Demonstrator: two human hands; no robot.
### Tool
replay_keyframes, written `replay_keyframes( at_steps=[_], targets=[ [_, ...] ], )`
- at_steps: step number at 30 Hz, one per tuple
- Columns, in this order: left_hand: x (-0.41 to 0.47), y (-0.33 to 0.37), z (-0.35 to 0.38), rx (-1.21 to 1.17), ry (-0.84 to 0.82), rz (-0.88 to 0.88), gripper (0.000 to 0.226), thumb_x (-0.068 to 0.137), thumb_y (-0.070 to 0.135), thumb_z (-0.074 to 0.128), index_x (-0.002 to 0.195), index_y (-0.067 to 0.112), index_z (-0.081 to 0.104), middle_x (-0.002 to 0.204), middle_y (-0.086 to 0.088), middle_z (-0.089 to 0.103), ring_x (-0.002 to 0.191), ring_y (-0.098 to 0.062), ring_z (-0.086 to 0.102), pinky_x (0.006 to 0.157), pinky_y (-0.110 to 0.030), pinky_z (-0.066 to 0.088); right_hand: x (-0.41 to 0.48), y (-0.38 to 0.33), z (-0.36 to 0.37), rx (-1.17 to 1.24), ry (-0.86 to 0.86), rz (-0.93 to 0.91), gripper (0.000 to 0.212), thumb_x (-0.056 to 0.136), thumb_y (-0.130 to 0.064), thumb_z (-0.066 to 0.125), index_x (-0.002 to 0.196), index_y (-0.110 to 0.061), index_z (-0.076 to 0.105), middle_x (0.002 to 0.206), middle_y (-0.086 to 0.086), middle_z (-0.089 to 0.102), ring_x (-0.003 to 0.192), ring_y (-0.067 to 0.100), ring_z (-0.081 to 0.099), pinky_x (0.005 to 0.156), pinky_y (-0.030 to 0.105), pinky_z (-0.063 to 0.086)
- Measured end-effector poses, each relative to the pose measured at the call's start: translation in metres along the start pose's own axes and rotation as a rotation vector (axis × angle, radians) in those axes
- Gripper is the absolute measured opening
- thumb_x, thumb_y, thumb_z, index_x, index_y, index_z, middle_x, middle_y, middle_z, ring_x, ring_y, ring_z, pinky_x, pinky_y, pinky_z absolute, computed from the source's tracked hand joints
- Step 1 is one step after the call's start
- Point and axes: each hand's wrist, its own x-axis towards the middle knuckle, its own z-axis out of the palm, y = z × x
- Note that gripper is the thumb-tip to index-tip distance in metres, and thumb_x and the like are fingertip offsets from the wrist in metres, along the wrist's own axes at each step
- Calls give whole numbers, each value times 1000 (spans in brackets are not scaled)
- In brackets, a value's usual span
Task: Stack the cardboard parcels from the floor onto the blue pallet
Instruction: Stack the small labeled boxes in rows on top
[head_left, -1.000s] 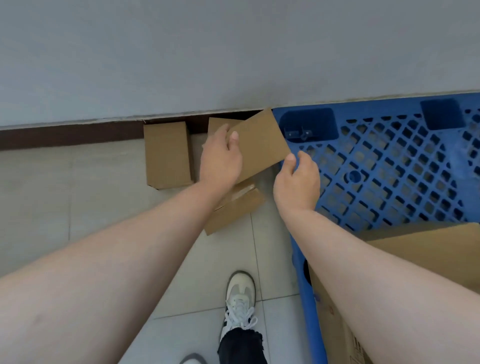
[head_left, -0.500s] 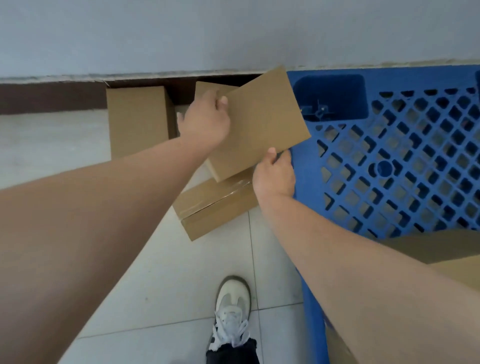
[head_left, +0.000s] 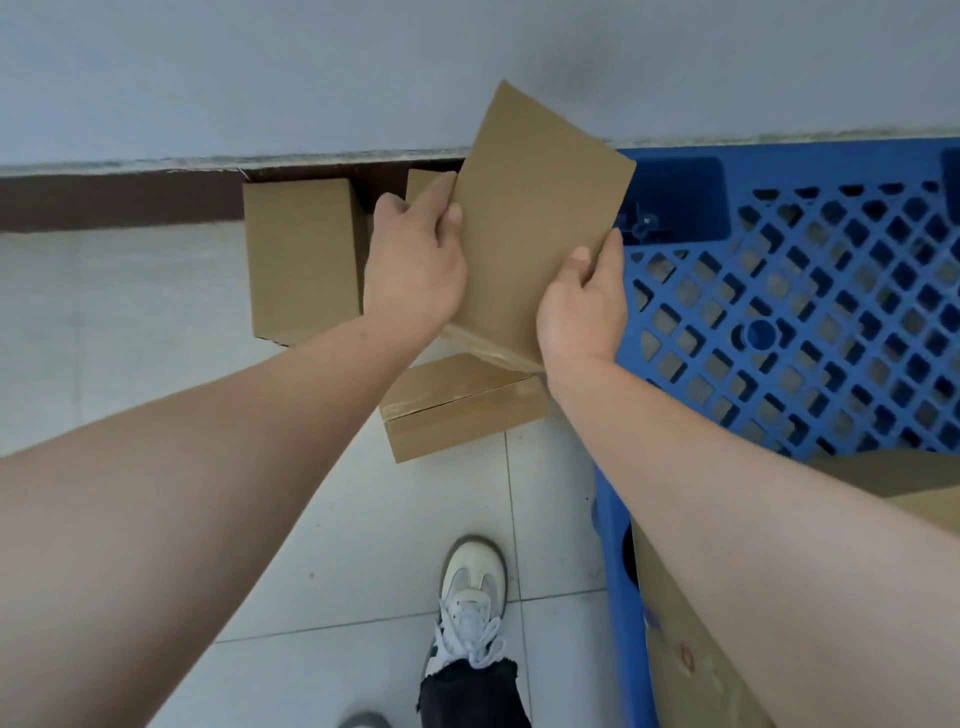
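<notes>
A brown cardboard parcel (head_left: 535, 218) hangs tilted in the air between my hands, its far corner up against the wall. My left hand (head_left: 415, 265) grips its left edge and my right hand (head_left: 582, 306) grips its lower right edge. The blue lattice pallet (head_left: 810, 291) lies just to the right of it. Below the held parcel a taped parcel (head_left: 462, 410) lies on the floor tiles. Another parcel (head_left: 301, 254) stands on the floor by the wall, and a corner of a third (head_left: 423, 182) peeks out behind my left hand.
A large cardboard box (head_left: 691, 644) sits on the pallet's near end, partly behind my right forearm. The grey wall with its dark skirting (head_left: 119, 200) runs across the back. My white shoe (head_left: 470, 603) stands on the tiles beside the pallet's edge.
Both hands have lifted the parcel higher and tipped it more upright, with its top corner now in front of the wall. My right hand has shifted up along the parcel's right edge.
</notes>
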Motion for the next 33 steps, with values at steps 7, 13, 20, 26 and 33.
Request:
replay_keyframes(
  at_steps=[7,13,20,26,33],
  targets=[
    [-56,35,-29,-136,44,27,45,101,23,33,145,29,37,117,-4,51,109,-17,45,98,-19,31,-44,-33,-48,-5,-2,-135,47,101,-33,29,147,-34,21,127,-14,49,127,16,40,107,31,31],
    [-126,80,-60,-331,98,45,44,102,20,34,146,22,36,147,7,42,135,-6,37,98,-6,22,-100,-63,-104,-21,34,-229,47,102,-28,31,148,-30,23,142,-7,44,129,14,41,102,24,30],
    [-230,129,-85,-447,101,74,43,102,18,37,144,21,39,147,12,42,132,2,36,91,6,21,-178,-73,-190,-14,79,-291,46,101,-27,33,146,-30,27,146,-12,39,132,8,37,95,14,22],
    [-304,182,-87,-503,72,108,42,102,17,36,144,20,39,148,10,40,136,-2,35,99,-4,21,-222,-79,-271,-19,134,-322,45,101,-25,34,146,-27,29,148,-12,36,134,7,34,100,14,23],
    [-379,233,-56,-595,23,105,42,102,19,35,143,23,40,146,10,43,132,-3,39,105,-15,28,-249,-58,-361,-24,199,-327,45,100,-26,36,145,-27,32,146,-11,40,132,8,38,108,23,28]
  ],
)
